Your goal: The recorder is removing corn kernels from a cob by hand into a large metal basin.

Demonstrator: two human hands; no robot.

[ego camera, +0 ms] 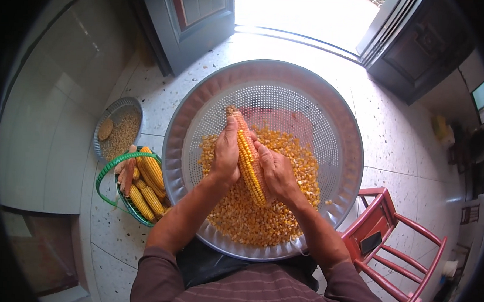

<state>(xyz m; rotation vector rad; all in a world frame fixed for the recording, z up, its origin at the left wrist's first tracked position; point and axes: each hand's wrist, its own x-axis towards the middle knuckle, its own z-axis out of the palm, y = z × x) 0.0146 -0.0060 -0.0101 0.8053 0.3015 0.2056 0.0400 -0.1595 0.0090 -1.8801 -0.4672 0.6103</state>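
Observation:
Between my hands is a partly shelled corn cob (247, 163), tilted with its stalk end away from me. Bare cob shows along its sides, while a band of yellow kernels runs down the middle. My left hand (227, 152) grips it from the left, thumb along the upper part. On the right side, my right hand (277, 173) presses against the cob with curled fingers; the fingertips are partly hidden. Beneath both hands, loose corn kernels (259, 228) lie heaped in a large round perforated metal pan (265, 73) over my lap.
To the left, a green-handled basket (122, 158) holds yellow corn cobs (152, 171) and stripped cobs (128, 174). Behind it sits a metal tray (98, 138) of small pale pieces. A red wooden chair (384, 222) bearing a dark phone-like object (371, 241) stands right. An open door (199, 15) lies ahead.

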